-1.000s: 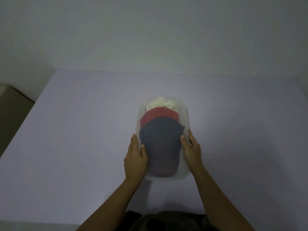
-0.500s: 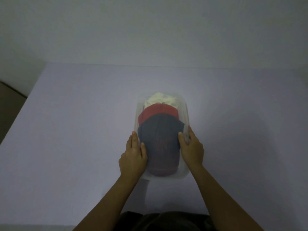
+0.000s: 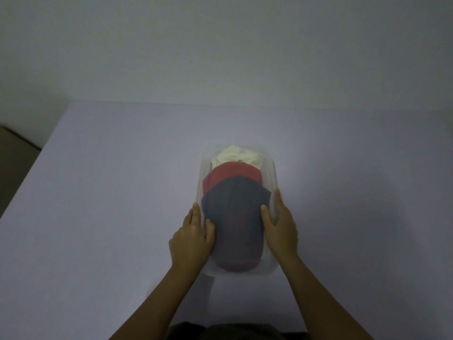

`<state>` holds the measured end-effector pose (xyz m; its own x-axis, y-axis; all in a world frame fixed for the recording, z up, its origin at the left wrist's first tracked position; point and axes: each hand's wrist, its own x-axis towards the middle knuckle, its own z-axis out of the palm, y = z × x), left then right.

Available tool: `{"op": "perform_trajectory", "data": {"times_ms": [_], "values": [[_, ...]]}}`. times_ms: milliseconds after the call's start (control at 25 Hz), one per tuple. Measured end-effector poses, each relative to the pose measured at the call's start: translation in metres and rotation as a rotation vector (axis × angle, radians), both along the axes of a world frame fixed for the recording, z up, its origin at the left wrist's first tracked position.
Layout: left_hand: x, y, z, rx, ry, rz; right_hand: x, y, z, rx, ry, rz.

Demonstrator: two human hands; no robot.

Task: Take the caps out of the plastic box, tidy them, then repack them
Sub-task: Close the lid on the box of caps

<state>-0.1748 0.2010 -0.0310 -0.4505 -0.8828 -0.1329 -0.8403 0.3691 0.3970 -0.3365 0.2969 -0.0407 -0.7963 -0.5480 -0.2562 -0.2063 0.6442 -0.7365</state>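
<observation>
plastic box (image 3: 245, 272) holding blue cap (image 3: 235, 217), red cap (image 3: 232, 174), cream cap (image 3: 237, 154), left hand (image 3: 191, 241) and right hand (image 3: 280, 231) gripping its sides

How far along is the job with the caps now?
Done: unclear. The white cap, red cap and blue cap lie overlapped inside the plastic box. In hand: the left hand and right hand grip its side walls, thumbs on the blue cap. Left: either everything, or nothing if this is already the repacking.
</observation>
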Motion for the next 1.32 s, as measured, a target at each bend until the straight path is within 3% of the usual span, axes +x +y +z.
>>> {"op": "perform_trajectory", "data": {"times_ms": [80,200,280,400,480,1000,1080,1200,1320], "values": [[-0.008,-0.015,0.007,-0.082,0.007,0.0,-0.002,0.0,0.002,0.015,0.005,0.002],[-0.041,-0.046,0.016,-0.039,0.073,0.012,-0.002,0.002,0.004,0.033,0.029,-0.017],[-0.072,-0.072,0.015,-0.03,0.099,-0.13,-0.001,0.002,0.004,0.022,0.028,-0.028],[-0.104,-0.107,0.001,-0.046,-0.058,-0.294,-0.001,0.002,0.004,0.003,0.032,-0.033],[-0.109,-0.12,-0.007,-0.026,-0.112,-0.29,-0.002,0.002,0.003,-0.003,0.035,-0.04],[-0.1,-0.126,-0.019,0.045,0.007,-0.282,-0.003,0.002,0.002,-0.03,0.01,-0.049],[-0.087,-0.116,-0.011,0.133,0.094,-0.205,-0.002,0.003,-0.001,-0.025,0.013,-0.051],[-0.043,-0.072,0.0,0.368,0.375,0.187,-0.005,0.005,-0.005,-0.037,-0.153,-0.094],[0.012,-0.013,-0.005,0.657,0.457,0.479,-0.011,0.004,-0.009,-0.023,-0.342,-0.087]]}}
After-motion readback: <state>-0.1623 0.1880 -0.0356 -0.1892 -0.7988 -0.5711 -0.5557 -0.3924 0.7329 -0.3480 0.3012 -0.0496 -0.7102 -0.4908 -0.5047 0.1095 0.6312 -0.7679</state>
